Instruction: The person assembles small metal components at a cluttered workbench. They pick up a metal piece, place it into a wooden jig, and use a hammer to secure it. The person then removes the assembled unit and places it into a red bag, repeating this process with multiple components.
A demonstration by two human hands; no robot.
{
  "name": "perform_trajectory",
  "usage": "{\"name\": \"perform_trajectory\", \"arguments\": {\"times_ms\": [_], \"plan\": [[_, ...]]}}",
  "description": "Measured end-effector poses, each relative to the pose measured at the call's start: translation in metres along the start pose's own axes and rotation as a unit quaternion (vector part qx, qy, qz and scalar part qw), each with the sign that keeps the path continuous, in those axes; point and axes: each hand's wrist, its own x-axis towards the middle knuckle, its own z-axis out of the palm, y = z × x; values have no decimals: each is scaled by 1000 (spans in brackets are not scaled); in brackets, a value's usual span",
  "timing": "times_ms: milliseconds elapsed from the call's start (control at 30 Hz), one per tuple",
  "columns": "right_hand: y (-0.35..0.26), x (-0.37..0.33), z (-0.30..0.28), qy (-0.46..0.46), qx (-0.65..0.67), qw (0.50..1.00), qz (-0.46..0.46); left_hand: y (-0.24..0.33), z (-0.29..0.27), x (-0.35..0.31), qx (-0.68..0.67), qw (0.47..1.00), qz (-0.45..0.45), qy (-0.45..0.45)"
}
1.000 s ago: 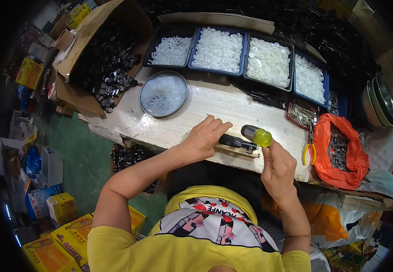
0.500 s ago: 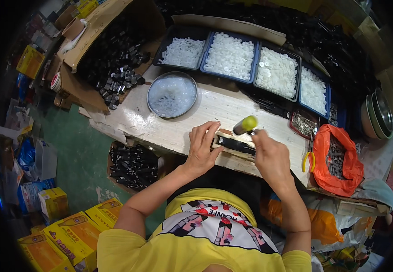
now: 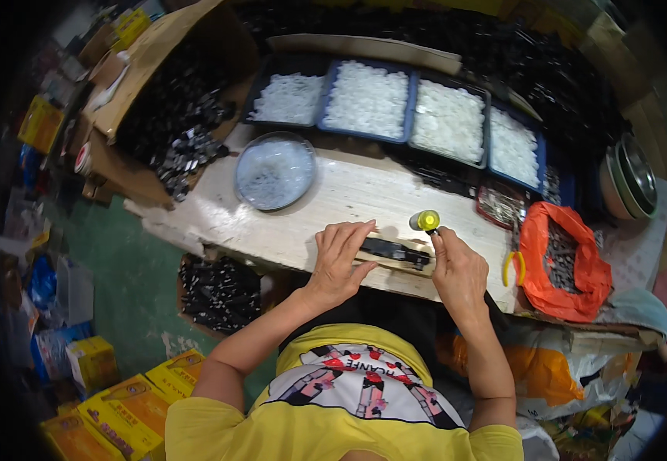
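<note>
My left hand (image 3: pixel 339 257) lies flat on the worn white workbench (image 3: pixel 272 227), fingers pressing the left end of a long black part (image 3: pixel 396 251) that rests on a small wooden block. My right hand (image 3: pixel 456 269) grips a tool with a yellow-green handle (image 3: pixel 425 221), held upright over the right end of that black part. The tool's tip is hidden behind my fingers.
A round metal bowl of small pale pieces (image 3: pixel 275 171) sits at the left. Blue trays of white parts (image 3: pixel 406 115) line the back. An orange bag of dark parts (image 3: pixel 568 265) and yellow-handled pliers (image 3: pixel 512 265) lie to the right. Cardboard boxes of black parts (image 3: pixel 172 115) stand left.
My right hand has swung the yellow-green tool from lying sideways to standing upright over the black part. My left hand stays pressed on the part's left end.
</note>
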Motion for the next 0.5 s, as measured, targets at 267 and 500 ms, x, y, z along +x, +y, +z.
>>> {"name": "perform_trajectory", "arguments": {"times_ms": [267,500], "plan": [[76,-34,14,56,-88,993,52,11,23,35,-2,988,87,-129],[127,-49,-11,108,-197,963,146,11,1,52,-548,771,-321,42]]}}
